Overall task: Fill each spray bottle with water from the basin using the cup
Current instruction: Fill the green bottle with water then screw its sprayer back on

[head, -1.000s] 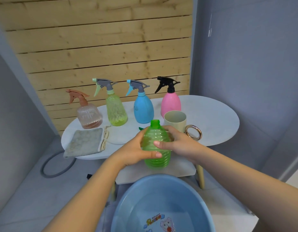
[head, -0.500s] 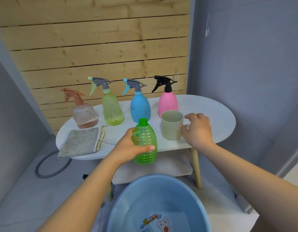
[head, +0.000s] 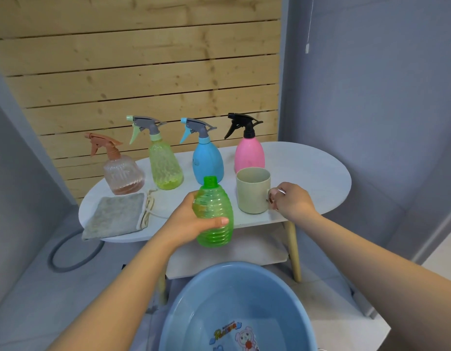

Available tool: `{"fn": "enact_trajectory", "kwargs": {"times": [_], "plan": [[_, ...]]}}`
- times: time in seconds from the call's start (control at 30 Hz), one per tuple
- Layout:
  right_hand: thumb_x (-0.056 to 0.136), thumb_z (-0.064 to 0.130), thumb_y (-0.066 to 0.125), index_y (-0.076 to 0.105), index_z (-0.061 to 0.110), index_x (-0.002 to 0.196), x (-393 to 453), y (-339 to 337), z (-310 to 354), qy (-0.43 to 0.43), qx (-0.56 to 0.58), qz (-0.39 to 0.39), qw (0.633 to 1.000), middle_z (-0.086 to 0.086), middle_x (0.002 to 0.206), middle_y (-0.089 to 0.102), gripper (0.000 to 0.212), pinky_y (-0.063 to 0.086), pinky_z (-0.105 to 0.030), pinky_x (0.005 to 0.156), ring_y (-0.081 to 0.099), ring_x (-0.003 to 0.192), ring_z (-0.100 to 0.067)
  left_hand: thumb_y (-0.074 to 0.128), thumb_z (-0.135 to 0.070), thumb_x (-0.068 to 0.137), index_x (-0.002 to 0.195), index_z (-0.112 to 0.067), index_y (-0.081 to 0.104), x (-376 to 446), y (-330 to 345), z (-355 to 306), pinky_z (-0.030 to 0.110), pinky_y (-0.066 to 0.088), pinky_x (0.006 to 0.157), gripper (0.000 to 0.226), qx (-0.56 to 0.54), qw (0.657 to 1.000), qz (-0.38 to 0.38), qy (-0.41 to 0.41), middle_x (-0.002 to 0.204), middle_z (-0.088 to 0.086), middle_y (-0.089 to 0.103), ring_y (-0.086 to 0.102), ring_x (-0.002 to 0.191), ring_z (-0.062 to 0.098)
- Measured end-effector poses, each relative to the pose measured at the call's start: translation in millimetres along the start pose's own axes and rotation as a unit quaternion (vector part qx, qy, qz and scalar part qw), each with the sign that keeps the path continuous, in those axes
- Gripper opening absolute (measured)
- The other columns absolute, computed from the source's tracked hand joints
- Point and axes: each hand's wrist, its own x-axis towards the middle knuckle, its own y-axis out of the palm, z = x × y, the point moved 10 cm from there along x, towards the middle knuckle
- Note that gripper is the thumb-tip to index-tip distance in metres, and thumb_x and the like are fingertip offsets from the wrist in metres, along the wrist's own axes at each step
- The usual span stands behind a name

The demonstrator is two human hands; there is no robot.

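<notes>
Green bottle, cap off, held upright by left hand at table front edge, above basin, neck open for pouring. Right hand grips cup handle, likely to scoop.

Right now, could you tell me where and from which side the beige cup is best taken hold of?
By its handle, from the right. The beige cup stands upright on the white table with the handle turned right, where the right hand already curls round it. The left hand holds the green bottle close on the cup's other side, so that side looks crowded.
</notes>
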Motion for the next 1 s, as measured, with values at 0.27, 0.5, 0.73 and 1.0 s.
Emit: {"fn": "enact_trajectory", "kwargs": {"times": [0.27,0.5,0.73,1.0], "plan": [[0.096,0.023,0.046,0.059,0.007,0.085,-35,-18,24,-0.086,0.020,0.030,0.996,-0.003,0.078,0.056,0.023,0.033,-0.023,0.056,0.050,0.076,-0.021,0.079,-0.006,0.073,0.112,-0.023,0.045,-23,-13,-4,0.009,0.048,0.068,0.055,0.047,0.998,0.052,-0.004,0.096,-0.014,0.068,0.064,0.086,-0.003],[0.093,0.024,0.053,0.060,0.008,0.074,-67,14,23,-0.104,-0.017,0.183,0.977,0.002,0.071,0.053,0.026,0.034,-0.025,0.063,0.046,0.070,-0.014,0.089,-0.034,0.051,0.129,-0.029,0.033,-57,-18,47,0.022,0.052,0.084,0.097,0.160,0.972,0.155,-0.068,0.114,-0.008,0.062,0.061,0.103,0.005],[0.097,0.035,0.044,0.063,-0.007,0.087,-73,90,4,-0.154,-0.216,0.260,0.928,-0.009,0.075,0.053,0.048,0.033,-0.028,0.057,0.046,0.067,-0.019,0.089,-0.023,0.060,0.126,-0.024,0.029,-65,-11,113,0.012,0.045,0.081,0.090,0.200,0.950,0.209,-0.120,0.116,-0.005,0.056,0.057,0.103,0.002],[0.097,0.036,0.040,0.058,0.001,0.077,-59,182,-47,-0.201,-0.395,0.342,0.828,-0.016,0.084,0.057,0.044,0.043,-0.034,0.074,0.054,0.082,-0.028,0.089,-0.033,0.058,0.127,-0.031,0.029,-50,-3,200,0.025,0.050,0.086,0.092,0.264,0.927,0.230,-0.132,0.112,-0.008,0.057,0.058,0.101,0.008]]}}
